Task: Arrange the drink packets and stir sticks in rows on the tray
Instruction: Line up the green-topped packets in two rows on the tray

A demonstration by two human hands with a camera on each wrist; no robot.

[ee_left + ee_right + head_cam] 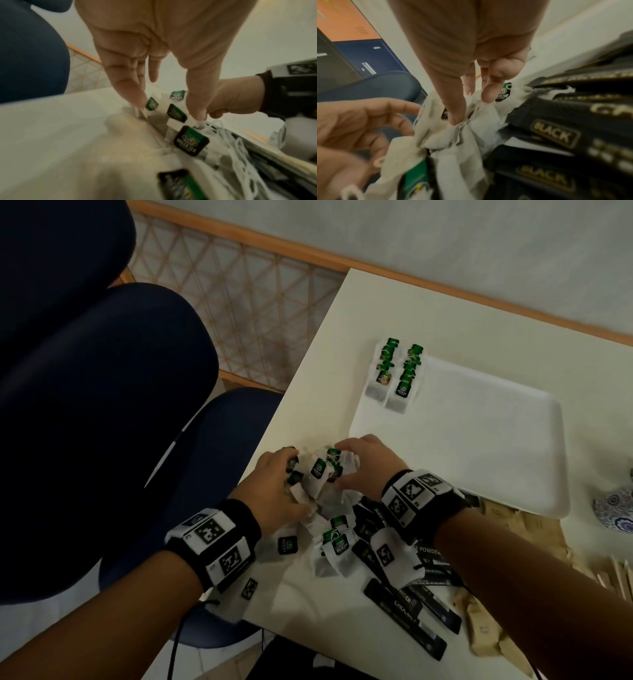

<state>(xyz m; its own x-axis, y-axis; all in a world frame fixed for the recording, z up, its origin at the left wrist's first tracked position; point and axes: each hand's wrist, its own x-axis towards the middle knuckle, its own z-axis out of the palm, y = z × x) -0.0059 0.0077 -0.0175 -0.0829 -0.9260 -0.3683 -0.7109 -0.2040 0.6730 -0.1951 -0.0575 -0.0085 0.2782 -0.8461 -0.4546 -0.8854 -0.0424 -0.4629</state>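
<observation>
A heap of white tea bags (325, 474) with green-black tags lies near the table's left edge. My left hand (294, 487) holds one side of it, fingertips (137, 101) and thumb straddling several tagged tea bags (176, 113). My right hand (342, 467) grips the other side, thumb (457, 116) dug into the crumpled tea bags (453, 135) and fingers curled over them. The white tray (479, 440) lies beyond, with two short rows of tea bags (394, 374) at its left end. Black stick packets (411, 614) lie under my right wrist. Wooden stir sticks (616, 577) lie at the far right.
Brown paper packets (489, 631) are scattered at the lower right of the white table (445, 313). A patterned ceramic piece (616, 508) stands by the tray's right end. A dark blue chair (222, 440) sits against the table's left edge.
</observation>
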